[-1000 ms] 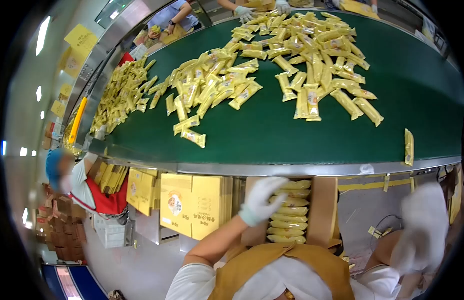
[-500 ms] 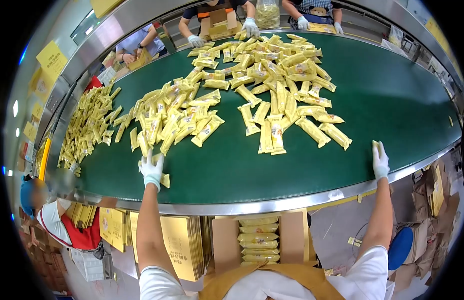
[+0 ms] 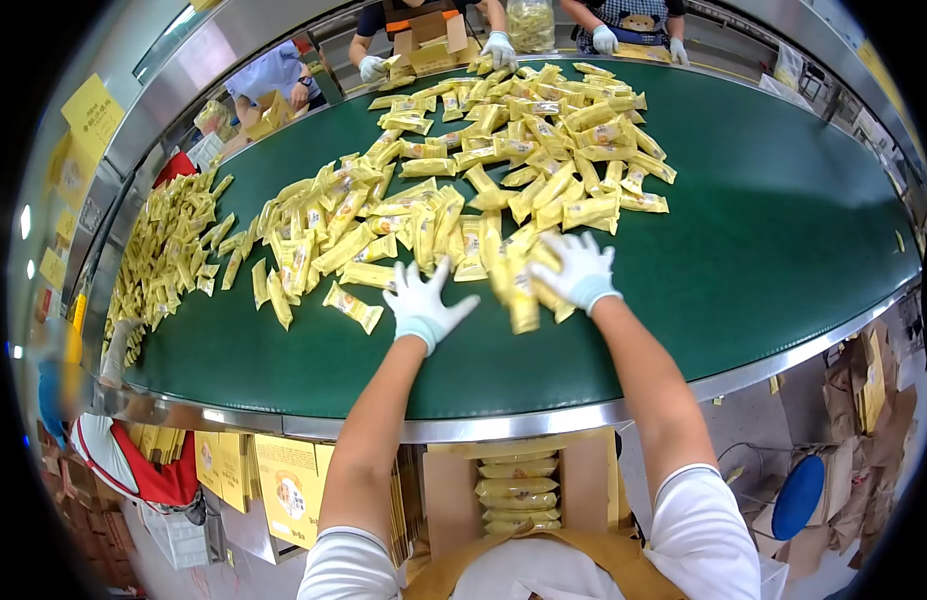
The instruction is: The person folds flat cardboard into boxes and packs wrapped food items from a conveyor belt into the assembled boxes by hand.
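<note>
Green work surface (image 3: 773,270) with a metal rim (image 3: 503,429), yellow packets (image 3: 590,211) heaped across the middle and far side, more massed at the left end. Left hand (image 3: 423,305), white glove, palm down at the near edge of the heap: fingers spread wide, nothing gripped; can't tell if the fingertips touch a packet. Right hand (image 3: 581,275), same glove, over the near packets: fingers spread, lying against a few, not closed around any; those packets are a bit blurred. Open box (image 3: 586,490) below the rim, in front of the torso, a column of packets inside. Flat cartons (image 3: 288,492) stand left of it. Gloved co-worker's hand (image 3: 498,48) at the far edge, near the heap.
</note>
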A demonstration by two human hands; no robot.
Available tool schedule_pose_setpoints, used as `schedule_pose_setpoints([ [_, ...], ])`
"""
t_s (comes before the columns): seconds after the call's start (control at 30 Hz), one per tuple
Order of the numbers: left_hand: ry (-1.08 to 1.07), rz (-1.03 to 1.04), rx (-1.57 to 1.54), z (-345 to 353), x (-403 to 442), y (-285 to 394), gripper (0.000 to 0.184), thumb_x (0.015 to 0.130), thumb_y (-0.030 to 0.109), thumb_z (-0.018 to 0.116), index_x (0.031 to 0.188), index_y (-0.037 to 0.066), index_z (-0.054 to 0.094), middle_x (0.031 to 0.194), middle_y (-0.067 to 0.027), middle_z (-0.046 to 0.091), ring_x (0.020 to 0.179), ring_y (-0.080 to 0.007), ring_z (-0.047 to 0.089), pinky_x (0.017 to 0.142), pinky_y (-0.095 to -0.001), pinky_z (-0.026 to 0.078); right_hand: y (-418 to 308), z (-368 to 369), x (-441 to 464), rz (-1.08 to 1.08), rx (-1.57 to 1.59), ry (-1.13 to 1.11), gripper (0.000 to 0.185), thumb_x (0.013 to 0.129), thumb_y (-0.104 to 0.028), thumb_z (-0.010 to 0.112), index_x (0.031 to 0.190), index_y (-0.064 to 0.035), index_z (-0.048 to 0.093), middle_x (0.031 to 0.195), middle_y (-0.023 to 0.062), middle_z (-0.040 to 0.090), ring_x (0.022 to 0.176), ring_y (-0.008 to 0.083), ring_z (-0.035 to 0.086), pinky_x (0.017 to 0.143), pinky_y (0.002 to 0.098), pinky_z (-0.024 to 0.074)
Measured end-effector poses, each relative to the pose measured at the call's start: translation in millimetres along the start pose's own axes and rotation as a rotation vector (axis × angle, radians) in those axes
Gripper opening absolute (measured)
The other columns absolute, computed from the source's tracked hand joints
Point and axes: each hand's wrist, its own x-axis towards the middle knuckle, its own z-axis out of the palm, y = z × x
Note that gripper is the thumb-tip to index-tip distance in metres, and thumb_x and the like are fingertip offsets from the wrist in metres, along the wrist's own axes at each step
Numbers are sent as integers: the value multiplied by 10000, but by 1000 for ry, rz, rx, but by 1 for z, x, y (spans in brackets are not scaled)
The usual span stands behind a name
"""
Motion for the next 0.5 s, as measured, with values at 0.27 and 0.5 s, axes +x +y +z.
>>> schedule_pose_setpoints([
  [0.27, -83, 313, -93, 12, -79, -21, 684, 853, 380, 629, 1462, 117, 463, 1525, -167, 424, 1443, -340, 330, 1162, -645, 192, -62, 18, -86, -308, 12, 20, 702, 832, -619, 624, 1428, -262, 526, 1393, 169, 530, 1365, 420, 426, 1087, 685, 261],
  [0.5, -328, -68, 4, -49, -92, -50, 239, 848, 165, 571, 1029, 71, 695, 1078, -133, 678, 980, -315, 671, 840, -420, 553, -19, 5, -127, -272, 103, 38, 564, 923, -425, 635, 1436, -221, 517, 1318, 174, 565, 1161, 373, 540, 1001, 468, 427],
])
